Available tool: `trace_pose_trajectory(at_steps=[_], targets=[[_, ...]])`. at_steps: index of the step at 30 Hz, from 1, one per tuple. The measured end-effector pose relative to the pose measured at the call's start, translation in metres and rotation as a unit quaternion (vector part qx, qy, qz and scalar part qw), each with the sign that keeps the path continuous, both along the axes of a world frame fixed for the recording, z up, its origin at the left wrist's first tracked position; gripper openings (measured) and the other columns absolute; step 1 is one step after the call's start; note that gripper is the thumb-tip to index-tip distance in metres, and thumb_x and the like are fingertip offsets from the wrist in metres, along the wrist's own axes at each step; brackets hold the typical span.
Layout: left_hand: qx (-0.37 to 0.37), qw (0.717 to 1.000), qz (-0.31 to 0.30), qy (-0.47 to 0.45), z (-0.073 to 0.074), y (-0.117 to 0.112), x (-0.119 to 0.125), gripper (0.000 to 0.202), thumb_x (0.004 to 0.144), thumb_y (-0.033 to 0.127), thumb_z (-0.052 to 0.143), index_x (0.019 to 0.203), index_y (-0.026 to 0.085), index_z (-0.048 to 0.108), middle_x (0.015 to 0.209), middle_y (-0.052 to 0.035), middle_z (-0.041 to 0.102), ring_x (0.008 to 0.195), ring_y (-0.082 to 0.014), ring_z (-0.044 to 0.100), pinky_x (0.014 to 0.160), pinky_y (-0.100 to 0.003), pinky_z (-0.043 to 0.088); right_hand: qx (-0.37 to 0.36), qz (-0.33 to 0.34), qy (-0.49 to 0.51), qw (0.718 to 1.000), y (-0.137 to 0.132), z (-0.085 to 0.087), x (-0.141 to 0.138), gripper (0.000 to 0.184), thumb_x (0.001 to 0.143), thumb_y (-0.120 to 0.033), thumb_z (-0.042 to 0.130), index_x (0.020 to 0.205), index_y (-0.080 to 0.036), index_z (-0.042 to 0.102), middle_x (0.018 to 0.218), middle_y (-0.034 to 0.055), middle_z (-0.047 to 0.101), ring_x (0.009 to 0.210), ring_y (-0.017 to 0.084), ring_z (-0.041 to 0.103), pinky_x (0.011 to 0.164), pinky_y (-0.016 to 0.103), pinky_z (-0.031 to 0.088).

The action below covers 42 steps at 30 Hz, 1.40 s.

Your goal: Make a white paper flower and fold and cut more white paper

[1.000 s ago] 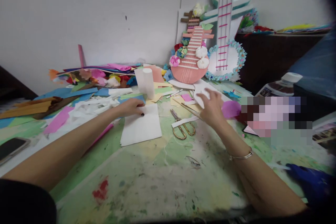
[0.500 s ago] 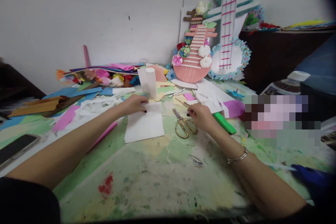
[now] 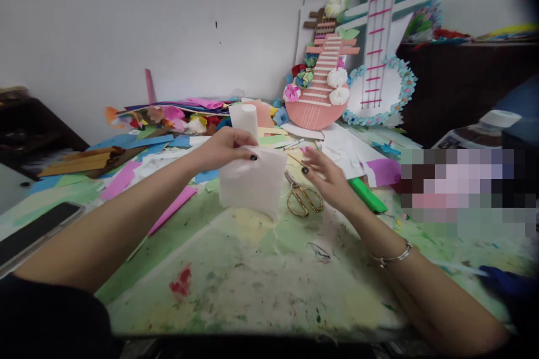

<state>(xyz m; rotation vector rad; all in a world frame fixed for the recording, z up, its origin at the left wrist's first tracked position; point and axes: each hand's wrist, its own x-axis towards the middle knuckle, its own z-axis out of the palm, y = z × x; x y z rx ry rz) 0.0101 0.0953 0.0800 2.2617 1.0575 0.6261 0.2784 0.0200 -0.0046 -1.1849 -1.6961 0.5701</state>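
Observation:
My left hand (image 3: pixel 233 148) pinches the top edge of a white paper sheet (image 3: pixel 252 182) between thumb and fingers. The sheet is raised at a tilt above the table, its lower edge curling. To the right, my right hand (image 3: pixel 324 174) has its fingers apart. A thin wooden stick (image 3: pixel 296 159) lies by its thumb and fingertips; whether they touch it I cannot tell. Just below that hand, gold-handled scissors (image 3: pixel 304 196) rest on the table, blades pointing away. Behind the left hand stands a white paper roll (image 3: pixel 249 122).
A green packet (image 3: pixel 367 195) lies right of my right hand. Paper-flower guitar shapes (image 3: pixel 318 106) lean against the wall. White and coloured paper scraps (image 3: pixel 155 162) cover the back and left. A phone (image 3: pixel 40 230) lies far left, and a capped bottle (image 3: pixel 480 132) stands at right.
My left hand has lifted the white sheet off the table and moved it right. The fingers of my right hand, earlier closed at the thin stick, have spread apart.

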Motion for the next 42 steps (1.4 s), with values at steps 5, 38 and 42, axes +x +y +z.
trace_pose_trajectory(at_steps=[5, 38, 42], targets=[[-0.071, 0.997, 0.013, -0.031, 0.001, -0.004, 0.005, 0.036, 0.075, 0.042, 0.066, 0.095, 0.013, 0.067, 0.09, -0.0068, 0.071, 0.076, -0.0173, 0.062, 0.064, -0.027, 0.046, -0.228, 0.245, 0.206, 0.919, -0.019, -0.007, -0.04, 0.052, 0.085, -0.043, 0.057, 0.13, -0.022, 0.044, 0.104, 0.009, 0.069, 0.087, 0.022, 0.068, 0.074, 0.035, 0.056], [0.126, 0.97, -0.071, 0.194, -0.091, 0.067, -0.03, 0.015, 0.082, 0.021, 0.06, 0.081, 0.017, 0.075, 0.083, -0.0062, 0.074, 0.077, -0.0184, 0.065, 0.069, -0.026, 0.042, -0.227, -0.22, -0.537, 0.782, -0.014, 0.014, -0.012, 0.027, 0.084, -0.026, 0.046, 0.1, -0.012, 0.063, 0.092, 0.021, 0.069, 0.083, 0.034, 0.067, 0.058, 0.033, 0.041], [0.202, 0.956, 0.006, 0.215, -0.082, 0.057, -0.028, 0.018, 0.084, 0.021, 0.058, 0.093, 0.013, 0.072, 0.101, -0.0146, 0.068, 0.093, -0.0272, 0.062, 0.071, -0.032, 0.042, -0.132, -0.169, -0.492, 0.844, -0.014, 0.009, -0.013, 0.024, 0.087, -0.021, 0.043, 0.1, -0.016, 0.063, 0.089, 0.0148, 0.069, 0.08, 0.029, 0.066, 0.062, 0.034, 0.044]])
